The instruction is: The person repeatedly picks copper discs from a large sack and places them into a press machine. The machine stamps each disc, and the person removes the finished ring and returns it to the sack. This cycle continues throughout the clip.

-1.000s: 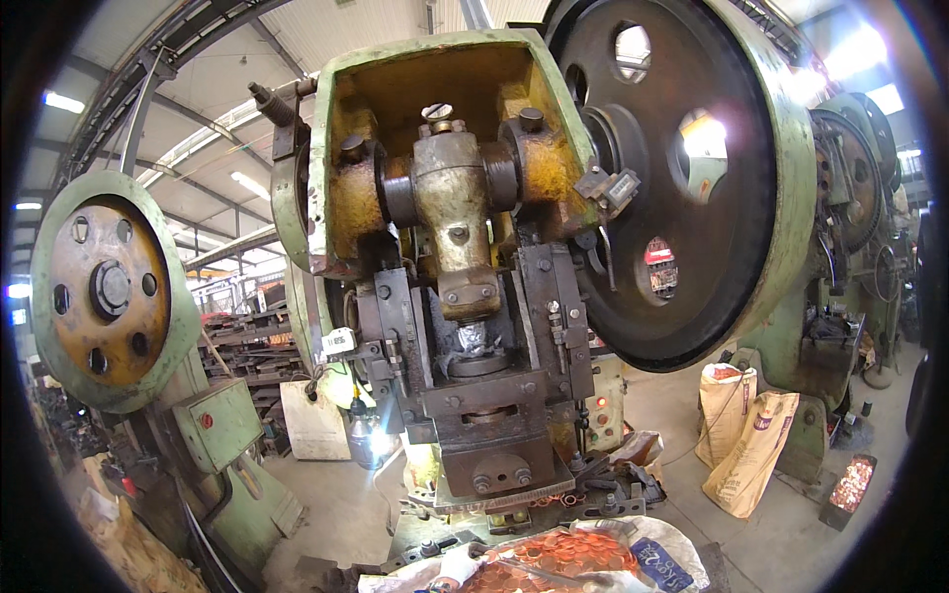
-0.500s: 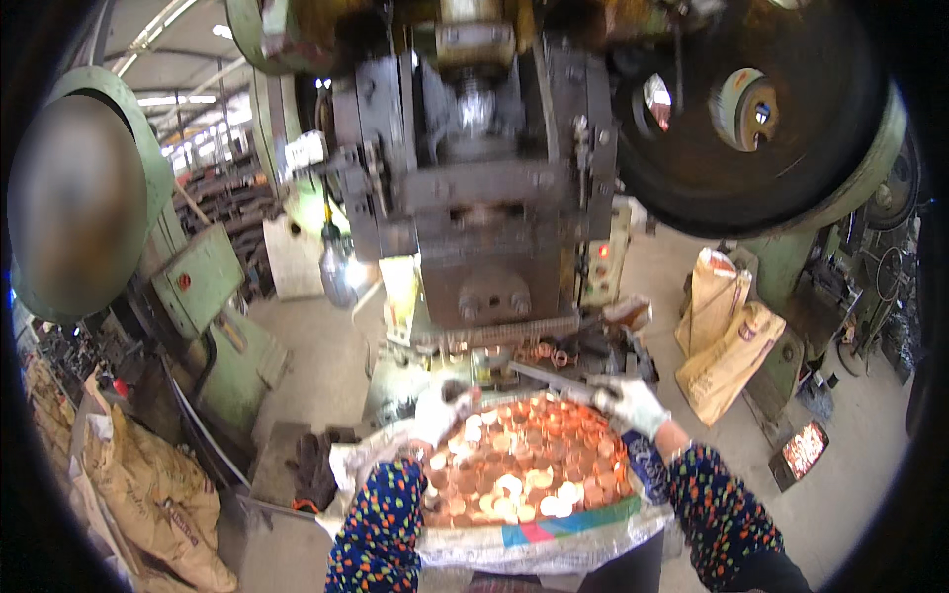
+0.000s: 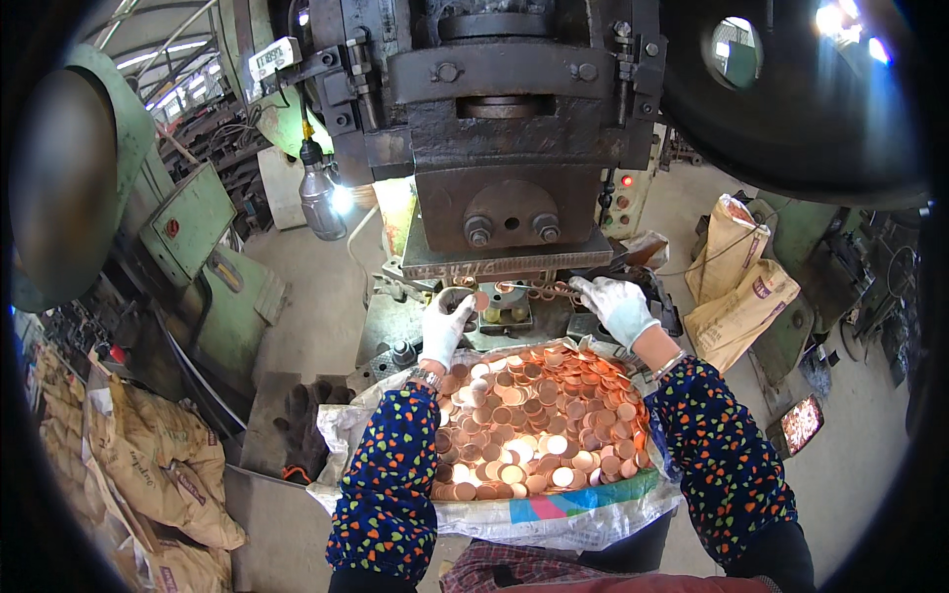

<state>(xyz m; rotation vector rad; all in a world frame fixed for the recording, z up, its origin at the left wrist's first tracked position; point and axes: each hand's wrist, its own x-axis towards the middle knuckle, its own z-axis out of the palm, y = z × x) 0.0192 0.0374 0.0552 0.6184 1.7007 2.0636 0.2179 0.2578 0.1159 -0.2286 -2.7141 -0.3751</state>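
My left hand [image 3: 445, 326], in a white glove, pinches a round copper disc [image 3: 481, 301] at the left of the press's die [image 3: 507, 314]. In my right hand [image 3: 618, 311], also gloved, is a slim metal tool [image 3: 547, 290] reaching left under the ram. Another copper disc [image 3: 505, 288] shows at the tool's far tip; whether it is gripped there I cannot tell. Below both hands, a heap of copper discs [image 3: 534, 425] fills a white woven sack [image 3: 593, 524] spread open. Above them hangs the press's heavy dark ram block [image 3: 511, 212].
A lit work lamp [image 3: 321, 198] hangs left of the ram. Copper rings [image 3: 547, 293] lie behind the die. A control panel [image 3: 623, 203] with a red light stands behind right. Paper sacks stand right [image 3: 741, 306] and left [image 3: 158, 465]; a large dark flywheel [image 3: 791, 119] looms upper right.
My left hand has risen from the heap's edge toward the die, a disc in its fingers. The right hand and tool have moved up under the ram. The view has shifted closer.
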